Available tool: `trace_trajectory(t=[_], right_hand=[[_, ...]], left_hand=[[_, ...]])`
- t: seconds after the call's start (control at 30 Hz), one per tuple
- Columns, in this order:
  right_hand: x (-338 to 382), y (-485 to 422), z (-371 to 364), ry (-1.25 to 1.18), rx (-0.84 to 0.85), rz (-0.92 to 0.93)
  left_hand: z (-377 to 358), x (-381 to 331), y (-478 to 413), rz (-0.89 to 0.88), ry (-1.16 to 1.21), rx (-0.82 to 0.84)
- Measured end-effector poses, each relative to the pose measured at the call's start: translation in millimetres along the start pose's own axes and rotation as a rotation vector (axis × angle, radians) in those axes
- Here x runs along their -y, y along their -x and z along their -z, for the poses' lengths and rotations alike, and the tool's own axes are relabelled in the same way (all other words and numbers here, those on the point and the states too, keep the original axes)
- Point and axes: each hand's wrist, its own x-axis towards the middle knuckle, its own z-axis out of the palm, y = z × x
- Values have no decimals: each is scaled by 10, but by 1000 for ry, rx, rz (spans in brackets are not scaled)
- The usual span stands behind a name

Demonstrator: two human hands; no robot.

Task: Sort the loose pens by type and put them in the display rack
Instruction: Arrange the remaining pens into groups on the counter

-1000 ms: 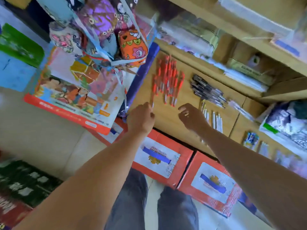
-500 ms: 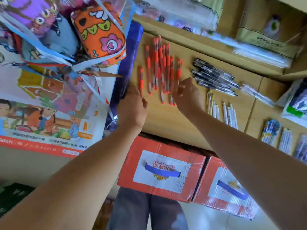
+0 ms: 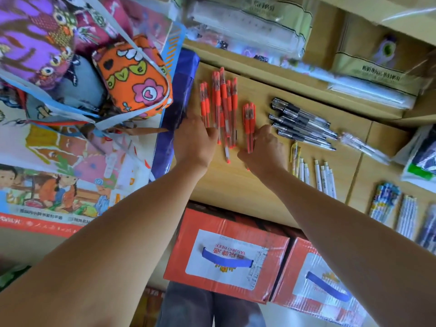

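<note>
While the red pens lie on the wooden counter, both hands are down among them. They sit in three little groups: two on the left, a bunch of about six in the middle, and two more on the right. The right hand has its grip closed around the low ends of the right two, with one red tip poking out under the hand. The left hand has a wide grip, and its fingers lie flat on the low ends of the left two, just beside the bunch.

Near the right hand lie about six black pens in a slanting pile. Just below them are one yellow pen and six white pens, side by side.

Under the counter's front edge stand two red boxes. The nearer one has a white label that reads "YANJING BEER", upside down. To the left, an orange pouch spells "love" in bubble letters.
</note>
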Motion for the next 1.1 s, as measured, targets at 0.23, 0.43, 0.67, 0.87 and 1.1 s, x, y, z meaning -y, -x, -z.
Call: trace_trajectory(t=[0.23,0.43,0.67,0.87,1.1], right_hand=[[-83,1,-19,-27,4,79],[-109,5,-29,-6,-5,119],[-83,-16,-28,66,-19,102],[-90,3,-36,197,10,94],[-155,63,-30,142,14,100]], left_hand=[[-87,-93,-146,74,-123,22],[-54,-90,-76,79,-177,68],[-18,-16,-15,62,-238,135],[46,-23,151,152,-156,161],[92,36,322,163,129,181]])
